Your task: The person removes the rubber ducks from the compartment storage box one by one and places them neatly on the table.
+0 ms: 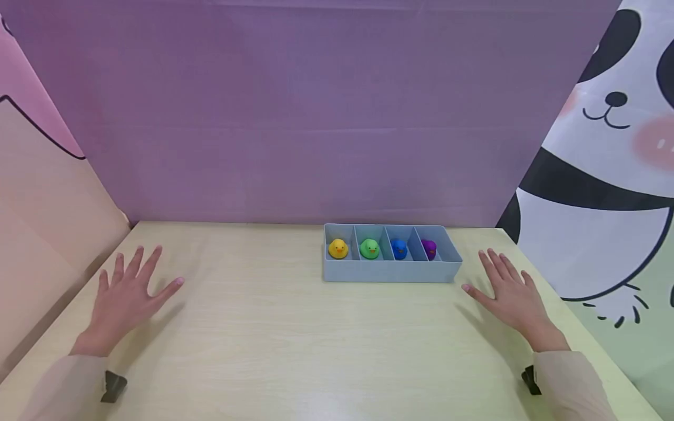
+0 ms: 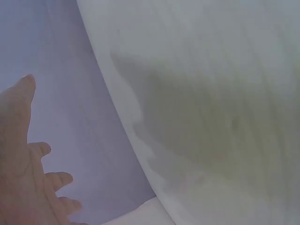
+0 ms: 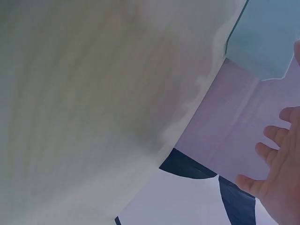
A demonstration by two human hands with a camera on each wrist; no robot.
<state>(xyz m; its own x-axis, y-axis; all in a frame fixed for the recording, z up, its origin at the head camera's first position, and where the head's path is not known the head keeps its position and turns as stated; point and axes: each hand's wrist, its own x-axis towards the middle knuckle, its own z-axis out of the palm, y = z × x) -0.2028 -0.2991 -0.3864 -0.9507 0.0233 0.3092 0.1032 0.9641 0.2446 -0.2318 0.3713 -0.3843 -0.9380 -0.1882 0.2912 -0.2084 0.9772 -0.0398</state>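
My left hand (image 1: 124,301) hovers over the left side of the table, fingers spread and straight, holding nothing. On the right, my right hand (image 1: 513,298) is likewise spread above the table, near the right end of a grey-blue divided box (image 1: 389,271). The box has a row of compartments at the back of the table. From left to right they hold a yellow duck (image 1: 339,249), a green duck (image 1: 370,249), a blue duck (image 1: 399,249) and a purple duck (image 1: 429,249), partly hidden by a divider. In the right wrist view, a corner of the box (image 3: 265,42) shows beyond the fingers.
The pale wood table (image 1: 253,351) ends at a purple backdrop (image 1: 316,117) behind the box. A panda-printed panel (image 1: 595,245) borders the right side, and a pinkish panel (image 1: 42,204) the left. Dark wrist devices (image 1: 113,386) sit at both sleeves.
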